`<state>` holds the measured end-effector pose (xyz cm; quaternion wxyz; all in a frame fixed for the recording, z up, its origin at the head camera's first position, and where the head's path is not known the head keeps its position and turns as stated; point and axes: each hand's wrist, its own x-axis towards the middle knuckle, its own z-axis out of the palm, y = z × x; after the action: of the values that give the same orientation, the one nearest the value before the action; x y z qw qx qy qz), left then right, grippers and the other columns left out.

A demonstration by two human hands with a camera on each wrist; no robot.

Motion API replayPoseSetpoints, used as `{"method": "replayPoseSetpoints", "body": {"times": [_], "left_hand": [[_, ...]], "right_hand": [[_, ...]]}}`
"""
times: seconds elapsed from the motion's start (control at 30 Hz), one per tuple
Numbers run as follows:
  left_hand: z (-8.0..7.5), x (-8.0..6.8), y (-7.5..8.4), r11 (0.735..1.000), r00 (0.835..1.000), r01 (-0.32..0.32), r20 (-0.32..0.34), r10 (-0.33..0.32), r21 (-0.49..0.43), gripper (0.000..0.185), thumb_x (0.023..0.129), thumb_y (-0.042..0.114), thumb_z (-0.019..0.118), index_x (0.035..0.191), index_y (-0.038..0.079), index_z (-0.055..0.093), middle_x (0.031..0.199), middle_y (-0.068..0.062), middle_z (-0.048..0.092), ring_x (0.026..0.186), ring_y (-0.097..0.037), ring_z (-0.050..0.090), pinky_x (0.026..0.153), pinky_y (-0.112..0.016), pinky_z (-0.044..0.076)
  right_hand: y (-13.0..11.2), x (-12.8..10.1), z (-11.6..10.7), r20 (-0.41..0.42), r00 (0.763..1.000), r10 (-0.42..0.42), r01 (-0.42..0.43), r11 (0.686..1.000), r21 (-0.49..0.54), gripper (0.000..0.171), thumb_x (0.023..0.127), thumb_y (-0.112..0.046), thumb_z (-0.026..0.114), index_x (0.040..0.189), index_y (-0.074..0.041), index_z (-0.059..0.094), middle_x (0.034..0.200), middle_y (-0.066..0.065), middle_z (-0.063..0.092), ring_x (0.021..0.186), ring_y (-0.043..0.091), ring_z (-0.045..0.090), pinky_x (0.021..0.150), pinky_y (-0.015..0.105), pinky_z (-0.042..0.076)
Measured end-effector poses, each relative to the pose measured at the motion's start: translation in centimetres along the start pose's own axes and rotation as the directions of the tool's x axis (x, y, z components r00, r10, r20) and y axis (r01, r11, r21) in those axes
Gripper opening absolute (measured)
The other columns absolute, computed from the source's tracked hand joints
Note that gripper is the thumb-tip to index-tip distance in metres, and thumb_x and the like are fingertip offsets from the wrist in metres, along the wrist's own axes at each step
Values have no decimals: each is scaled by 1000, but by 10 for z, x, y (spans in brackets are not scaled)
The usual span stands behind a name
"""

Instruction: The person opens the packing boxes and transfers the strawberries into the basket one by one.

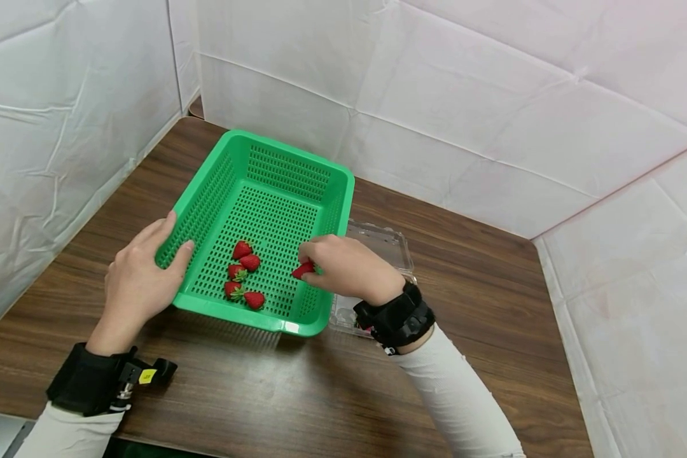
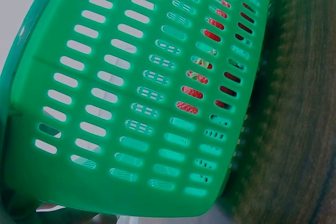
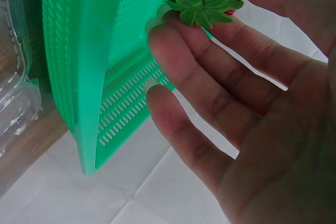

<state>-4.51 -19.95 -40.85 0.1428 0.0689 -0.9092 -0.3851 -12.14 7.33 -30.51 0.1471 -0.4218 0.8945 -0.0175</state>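
Note:
A green perforated basket (image 1: 289,326) stands on the table, its side wall filling the left wrist view. Several red strawberries (image 1: 254,299) with green leaves lie on its floor, towards the near left. At the basket's left rim, my left hand (image 1: 143,270) holds on, with the thumb lapped over the edge. My right hand (image 1: 346,267) reaches over the right wall and pinches another strawberry (image 1: 302,270) above the basket floor. The leafy green top of this held strawberry (image 3: 197,1) shows in the right wrist view.
A clear plastic clamshell box (image 1: 380,245) lies right of the basket, partly hidden under my right forearm; a bit of red shows in it. White sheeting (image 1: 435,108) walls off the back and both sides of the brown wooden table (image 1: 492,305).

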Motion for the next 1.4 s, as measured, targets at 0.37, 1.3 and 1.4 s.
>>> {"method": "replayPoseSetpoints", "body": {"times": [0.37,1.3,1.4], "left_hand": [[1,0,-1,1000,1000,-7,-7,7,-3,56,100,37,49,151,19,35,149,-21,43,117,-55,48,78,-66,40],[2,0,-1,1000,1000,-15,-16,15,-23,56,100,36,50,151,17,36,148,-23,43,120,-56,47,84,-69,38],[1,0,0,1000,1000,-12,-11,12,-22,56,100,36,49,151,17,35,148,-23,43,120,-56,46,86,-69,37]], "right_hand": [[-5,15,6,48,999,-19,20,999,-31,17,92,-16,64,77,-14,56,74,-4,49,68,11,42,60,22,31],[-16,53,21,178,983,-49,71,990,-122,30,95,-15,58,72,-16,40,70,-4,25,64,10,25,59,24,22],[-17,55,19,185,982,-50,77,987,-138,29,95,-16,58,72,-16,41,69,-4,29,64,9,27,59,23,24]]}}
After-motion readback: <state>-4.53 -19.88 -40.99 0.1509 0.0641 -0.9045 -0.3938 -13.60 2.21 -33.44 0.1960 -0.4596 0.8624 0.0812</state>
